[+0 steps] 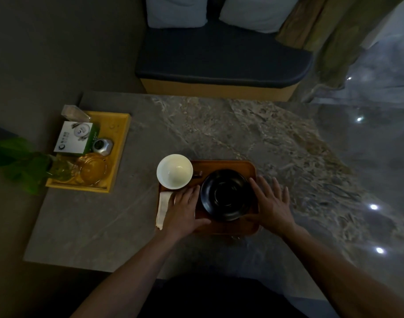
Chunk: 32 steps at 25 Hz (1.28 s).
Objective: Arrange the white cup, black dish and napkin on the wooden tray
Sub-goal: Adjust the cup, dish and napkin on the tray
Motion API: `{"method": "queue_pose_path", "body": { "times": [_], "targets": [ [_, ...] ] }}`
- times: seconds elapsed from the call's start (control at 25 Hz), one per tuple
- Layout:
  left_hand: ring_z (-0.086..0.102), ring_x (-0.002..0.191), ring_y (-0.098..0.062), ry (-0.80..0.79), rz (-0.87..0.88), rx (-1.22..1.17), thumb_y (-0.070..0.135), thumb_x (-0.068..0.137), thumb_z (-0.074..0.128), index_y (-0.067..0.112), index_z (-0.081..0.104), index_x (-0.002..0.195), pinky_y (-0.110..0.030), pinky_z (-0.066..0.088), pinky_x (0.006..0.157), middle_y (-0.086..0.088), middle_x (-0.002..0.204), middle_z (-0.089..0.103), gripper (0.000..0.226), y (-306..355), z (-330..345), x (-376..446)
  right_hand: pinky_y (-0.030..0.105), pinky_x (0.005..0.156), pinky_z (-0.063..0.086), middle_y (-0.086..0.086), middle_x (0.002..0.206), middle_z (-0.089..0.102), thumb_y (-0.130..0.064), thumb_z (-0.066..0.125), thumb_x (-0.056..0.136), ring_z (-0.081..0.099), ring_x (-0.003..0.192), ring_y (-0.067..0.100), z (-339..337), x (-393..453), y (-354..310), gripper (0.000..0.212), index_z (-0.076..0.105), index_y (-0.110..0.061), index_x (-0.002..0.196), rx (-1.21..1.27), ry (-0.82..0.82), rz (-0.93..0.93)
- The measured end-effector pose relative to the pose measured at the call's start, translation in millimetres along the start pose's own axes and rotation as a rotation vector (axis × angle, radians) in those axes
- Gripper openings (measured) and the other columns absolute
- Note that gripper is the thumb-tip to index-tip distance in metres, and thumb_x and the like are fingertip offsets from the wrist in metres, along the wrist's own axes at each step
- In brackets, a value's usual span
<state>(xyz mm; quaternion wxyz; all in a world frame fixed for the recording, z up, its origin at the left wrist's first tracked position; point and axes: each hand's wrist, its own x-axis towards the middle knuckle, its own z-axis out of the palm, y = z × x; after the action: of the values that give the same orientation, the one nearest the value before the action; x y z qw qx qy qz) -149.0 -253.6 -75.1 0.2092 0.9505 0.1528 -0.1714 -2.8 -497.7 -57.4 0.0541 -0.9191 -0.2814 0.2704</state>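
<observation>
Dim room, a grey stone-patterned table [219, 125] filling the middle of the frame, a dark cushioned bench [221, 58] with two pale pillows [175, 10] along the top edge. Two bare hands are down at centre frame, one either side of a single black dish [227, 195]. The left hand [185, 207] lies flat, fingers spread and pointing up the frame, its palm resting over the one white napkin [162, 208], thumb stretched toward the dish's lower rim; it grips nothing. The right hand [271, 203] is likewise open and splayed, fingers up the frame, sitting at the dish's right edge over the tray's right rim, thumb reaching under the dish's lower side; whether it actually presses the dish I cannot tell. Both forearms run in from the bottom corners. The dish sits on the one wooden tray [219, 165], right of centre. One white cup [174, 171] stands upright at the tray's upper left corner, overhanging its edge. The napkin lies along the tray's left side, folded. Further out, at left of frame, a second tray, yellow [120, 143], carries a white box [73, 137], a small silver object [103, 146] and a glass ashtray [92, 168]. Green leaves [15, 161] poke in at far left.
</observation>
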Motion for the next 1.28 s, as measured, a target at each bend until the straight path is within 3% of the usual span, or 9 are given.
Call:
{"method": "queue_pose_path", "body": {
  "times": [0.48,1.28],
  "targets": [
    [0.014,0.144,-0.024,0.055,-0.083,-0.037,0.068,0.068,0.066,0.030,0.010,0.151,-0.051,0.006,0.115,0.002,0.157,0.023,0.107,10,7,3,0.064,0.114,-0.004,-0.001,0.163,-0.001,-0.080,0.055,0.069,-0.015,0.146,0.030,0,3,-1,0.107,-0.005,-0.041,0.150,0.031,0.010,-0.020],
    [0.000,0.146,-0.020,0.008,-0.086,-0.050,0.070,0.068,0.065,0.031,0.008,0.152,-0.057,-0.004,0.115,0.003,0.159,0.016,0.108,10,3,0,0.064,0.114,0.001,-0.001,0.163,0.001,-0.078,0.055,0.070,-0.009,0.146,0.032,12,-8,-3,0.107,-0.008,-0.042,0.149,0.031,0.023,0.005]
  ]
}}
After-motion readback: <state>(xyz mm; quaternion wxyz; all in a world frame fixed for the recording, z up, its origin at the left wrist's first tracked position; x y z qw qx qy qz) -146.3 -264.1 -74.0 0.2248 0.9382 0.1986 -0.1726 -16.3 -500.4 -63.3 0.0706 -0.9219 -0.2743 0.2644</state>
